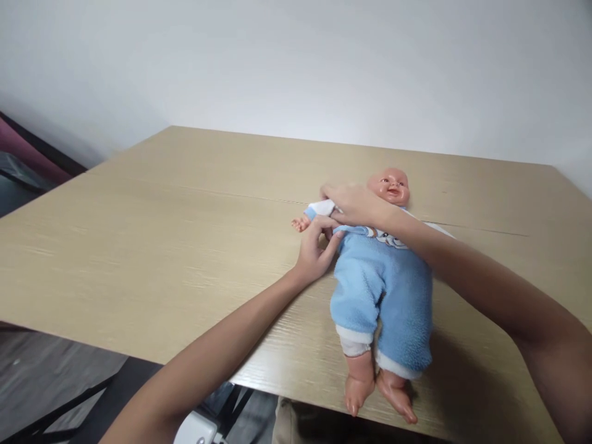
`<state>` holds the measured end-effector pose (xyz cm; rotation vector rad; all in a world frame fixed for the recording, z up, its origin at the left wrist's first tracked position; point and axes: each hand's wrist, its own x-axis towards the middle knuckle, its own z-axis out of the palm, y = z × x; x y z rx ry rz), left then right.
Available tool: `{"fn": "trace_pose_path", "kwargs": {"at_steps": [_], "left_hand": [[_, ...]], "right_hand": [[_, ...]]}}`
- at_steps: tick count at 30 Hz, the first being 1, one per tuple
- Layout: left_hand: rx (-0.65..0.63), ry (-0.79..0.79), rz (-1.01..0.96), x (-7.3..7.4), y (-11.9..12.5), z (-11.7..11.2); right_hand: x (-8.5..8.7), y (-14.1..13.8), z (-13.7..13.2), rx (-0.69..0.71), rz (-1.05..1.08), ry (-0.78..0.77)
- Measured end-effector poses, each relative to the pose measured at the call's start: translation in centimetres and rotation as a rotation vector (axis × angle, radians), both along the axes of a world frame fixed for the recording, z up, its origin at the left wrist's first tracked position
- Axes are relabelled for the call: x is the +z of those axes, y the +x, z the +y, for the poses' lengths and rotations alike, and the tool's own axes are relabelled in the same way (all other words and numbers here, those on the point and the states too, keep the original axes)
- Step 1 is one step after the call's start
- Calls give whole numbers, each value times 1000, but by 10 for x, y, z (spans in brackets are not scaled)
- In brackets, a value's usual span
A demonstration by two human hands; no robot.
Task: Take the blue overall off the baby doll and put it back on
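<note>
A baby doll (382, 290) in a fluffy light-blue suit lies on its back on the wooden table (152, 246), head away from me, bare feet over the near edge. My left hand (316, 248) is curled around the doll's side under its outstretched arm, fingers pinched on the suit's edge. My right hand (354, 203) reaches across the doll's chest and is closed on the white-and-blue sleeve (319, 209) at the shoulder. The doll's small hand (300, 224) pokes out of the cuff.
The light wooden table runs wide to the left and back toward a plain white wall (296, 61). Dark floor and table legs show below the near edge, with a white object (197, 428) at the bottom. A dark, reddish piece of furniture (23, 163) sits far left.
</note>
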<state>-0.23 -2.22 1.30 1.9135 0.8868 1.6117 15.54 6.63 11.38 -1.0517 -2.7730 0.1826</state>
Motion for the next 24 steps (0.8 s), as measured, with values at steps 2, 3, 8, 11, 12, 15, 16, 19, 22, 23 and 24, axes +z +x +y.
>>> {"fn": "trace_pose_path", "kwargs": {"at_steps": [2, 3, 8, 11, 12, 15, 16, 19, 22, 23, 24], "left_hand": [[9, 5, -9, -1, 1, -2], [22, 5, -10, -1, 2, -3], [195, 193, 70, -2, 3, -9], [233, 290, 108, -7, 1, -8], [199, 295, 113, -10, 1, -7], [74, 237, 62, -17, 2, -4], [55, 211, 21, -18, 4, -4], [59, 91, -120, -17, 9, -1], [66, -136, -228, -15, 15, 1], [57, -220, -261, -16, 16, 2], [45, -310, -293, -17, 18, 3]], "right_hand": [[4, 13, -2, -93, 137, 33], [5, 21, -2, -131, 207, 32], [2, 51, 2, -134, 432, -195], [-3, 58, 0, -89, 487, -314], [-5, 58, -1, -85, 499, -319], [-6, 54, -8, -63, 495, -247], [-5, 53, -11, -50, 485, -213], [0, 51, -23, -62, 503, -155], [4, 56, -37, -182, 518, -215], [4, 59, -41, -220, 490, -257], [5, 62, -45, -259, 447, -309]]}}
